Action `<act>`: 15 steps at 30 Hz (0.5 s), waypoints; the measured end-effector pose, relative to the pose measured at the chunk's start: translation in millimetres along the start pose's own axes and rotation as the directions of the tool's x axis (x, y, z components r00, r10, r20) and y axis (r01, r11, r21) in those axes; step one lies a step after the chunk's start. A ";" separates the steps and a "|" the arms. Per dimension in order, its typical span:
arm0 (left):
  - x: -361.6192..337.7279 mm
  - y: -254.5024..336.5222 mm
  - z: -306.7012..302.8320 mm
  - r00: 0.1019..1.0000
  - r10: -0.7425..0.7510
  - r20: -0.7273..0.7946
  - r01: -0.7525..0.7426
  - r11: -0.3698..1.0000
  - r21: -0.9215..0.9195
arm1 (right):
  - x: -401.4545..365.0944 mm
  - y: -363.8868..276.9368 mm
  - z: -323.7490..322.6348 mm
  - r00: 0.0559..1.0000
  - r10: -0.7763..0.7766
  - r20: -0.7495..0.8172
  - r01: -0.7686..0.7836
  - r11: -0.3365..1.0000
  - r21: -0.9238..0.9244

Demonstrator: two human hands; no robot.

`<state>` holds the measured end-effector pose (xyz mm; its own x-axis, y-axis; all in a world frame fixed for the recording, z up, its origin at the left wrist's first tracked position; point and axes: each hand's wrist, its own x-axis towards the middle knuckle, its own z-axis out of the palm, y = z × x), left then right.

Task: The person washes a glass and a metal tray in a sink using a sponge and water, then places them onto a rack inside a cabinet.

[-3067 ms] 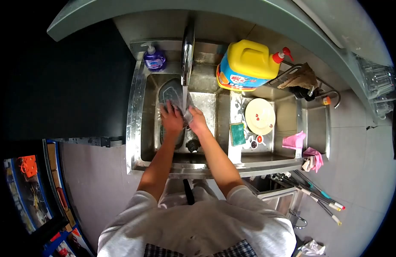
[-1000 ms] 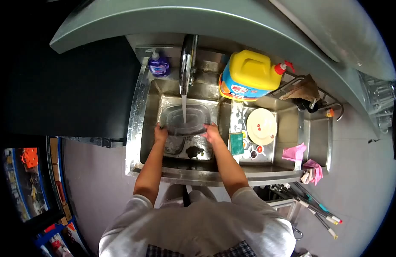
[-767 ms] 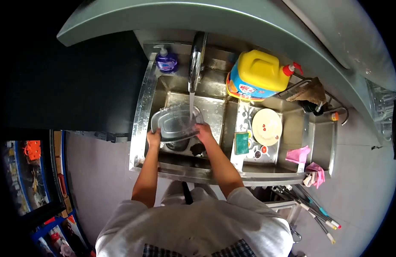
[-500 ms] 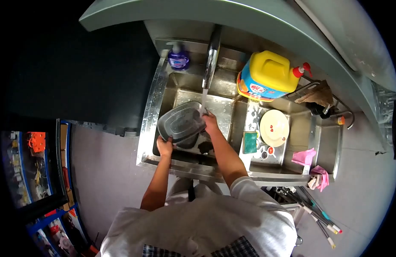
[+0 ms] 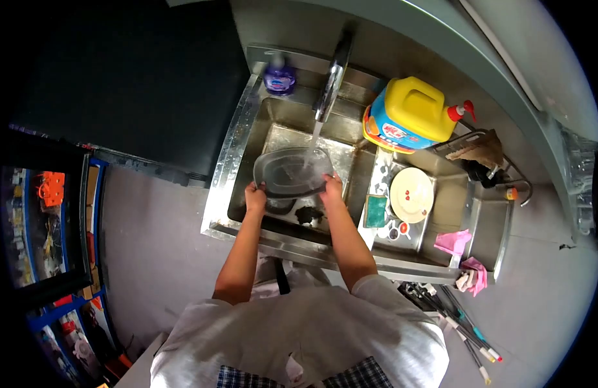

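A shallow, see-through dark plastic container lid (image 5: 292, 174) is held level over the left sink basin (image 5: 239, 204). My left hand (image 5: 255, 196) grips its near left edge, fingers wrapped round the rim. On the right edge, my right hand (image 5: 332, 186) is closed in the same way. Water (image 5: 316, 134) runs from the faucet (image 5: 333, 81) onto the lid between my hands. Under the lid, a dark piece (image 5: 279, 206) shows in part on the basin floor. Beside it is the dark drain (image 5: 308, 215).
A purple soap bottle (image 5: 279, 77) stands behind the basin. To the right are a yellow detergent jug (image 5: 412, 116), a green sponge (image 5: 376, 211), a cream plate (image 5: 412, 194), measuring spoons (image 5: 394, 233) and pink cloths (image 5: 453, 242). Poles (image 5: 467, 330) lie on the floor.
The lid has swung from a slant to nearly level and moved right, under the stream. My right hand has shifted down and to the right along its edge; the view has turned slightly.
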<state>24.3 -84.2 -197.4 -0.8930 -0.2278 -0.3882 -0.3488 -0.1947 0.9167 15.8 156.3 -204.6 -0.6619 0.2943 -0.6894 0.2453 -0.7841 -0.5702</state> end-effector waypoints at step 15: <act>67.9 -84.4 46.5 0.939 -0.086 0.333 -0.343 -0.287 0.894 | -107.4 -57.2 112.4 0.585 -0.604 0.542 0.795 0.296 -0.529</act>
<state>-20.1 -38.8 -296.7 -0.9031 0.1201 -0.4123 0.1521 0.9873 -0.0458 -6.8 108.2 -47.7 -0.9190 0.3494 0.1827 -0.0791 0.2908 -0.9535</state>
